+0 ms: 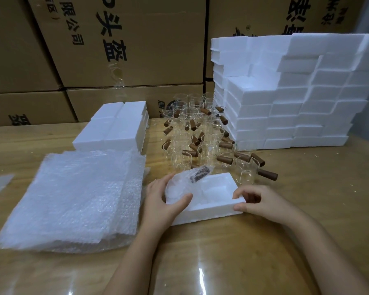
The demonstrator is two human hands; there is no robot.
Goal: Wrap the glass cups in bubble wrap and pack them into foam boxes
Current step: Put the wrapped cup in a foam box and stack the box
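Both forearms reach in from the near edge toward an open foam box [209, 211] lying on the wooden table [285, 241], and every place below is given from that box. On its left end, the left hand [160, 201] has its fingers [158, 184] curled over the far side of a wrapped cup [183, 186], with the thumb pressed against the bundle's near side, so the hand is clamped on the cup. That cup, swathed in bubble wrap, sits over the box's left compartment, tilted, and its brown wooden handle [200, 174] pokes out of the wrap toward the box's far rim. Whether the bundle has bottomed out inside the compartment cannot be told. At the box's right end, the right hand [262, 201] pinches the corner wall: thumb on the outer face, fingers hooked over the rim to the inside. The box's right compartment shows bare white foam.

Left of the box lies a stack of bubble wrap sheets [77, 199], flat on the table. Just behind the box stands a crowd of unwrapped glass cups [200, 137] with wooden handles, the nearest almost touching its far rim. Behind and left of the box sits a low block of closed foam boxes [113, 128]; behind and right rises a tall wall of stacked foam boxes [296, 99]. Cardboard cartons [124, 50] fill the background.
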